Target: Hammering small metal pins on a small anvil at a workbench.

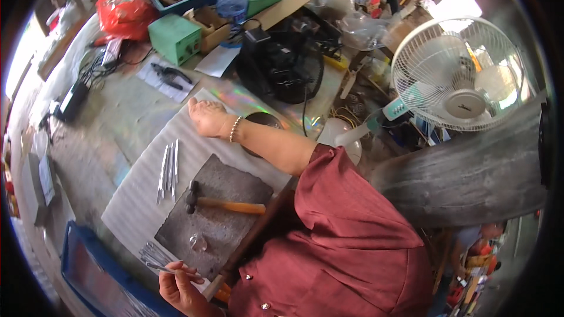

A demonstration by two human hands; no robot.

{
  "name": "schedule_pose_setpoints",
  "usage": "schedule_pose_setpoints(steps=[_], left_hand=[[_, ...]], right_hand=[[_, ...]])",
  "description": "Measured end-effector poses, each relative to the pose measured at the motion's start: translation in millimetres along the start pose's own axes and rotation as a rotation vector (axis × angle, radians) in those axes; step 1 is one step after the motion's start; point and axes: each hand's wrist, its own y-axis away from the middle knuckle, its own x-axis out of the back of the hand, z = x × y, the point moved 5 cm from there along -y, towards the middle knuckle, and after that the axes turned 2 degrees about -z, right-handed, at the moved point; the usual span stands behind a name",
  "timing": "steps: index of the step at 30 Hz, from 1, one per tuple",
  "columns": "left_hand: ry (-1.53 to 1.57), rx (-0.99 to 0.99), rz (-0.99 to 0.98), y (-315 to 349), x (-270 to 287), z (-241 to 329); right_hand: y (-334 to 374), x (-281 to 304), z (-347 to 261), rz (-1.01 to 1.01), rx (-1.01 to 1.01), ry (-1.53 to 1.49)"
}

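My left hand [181, 287], low in the view, has its fingers pinched on a thin silvery metal rod [157, 266]. Beside it lies a bundle of similar rods [154, 252]. My right hand [208, 118], with a beaded bracelet at the wrist, is curled closed over the far edge of the white foam sheet [138, 185]; anything inside it is hidden. Several more rods [168, 170] lie on the sheet between my hands. A hammer [226, 204] with a wooden handle rests on a dark grey slab [235, 179], near a small clear glassy object [198, 242].
Pliers [170, 75] lie on paper beyond the sheet. A green box [174, 38], water bottle [232, 0], red bag [123, 14] and black equipment [276, 61] crowd the back. A fan [461, 76] stands at right; a blue tray [97, 276] sits lower left.
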Motion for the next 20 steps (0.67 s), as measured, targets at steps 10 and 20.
schedule_pose_setpoints(steps=[10, 20], left_hand=[[0.024, 0.105, -0.224, -11, -28, 13], [0.304, 0.114, -0.335, 2, -31, 0]], right_hand=[[98, 139, -87, -0.339, 0.259, -0.978], [147, 119, -168, -0.449, 0.329, -1.236]])
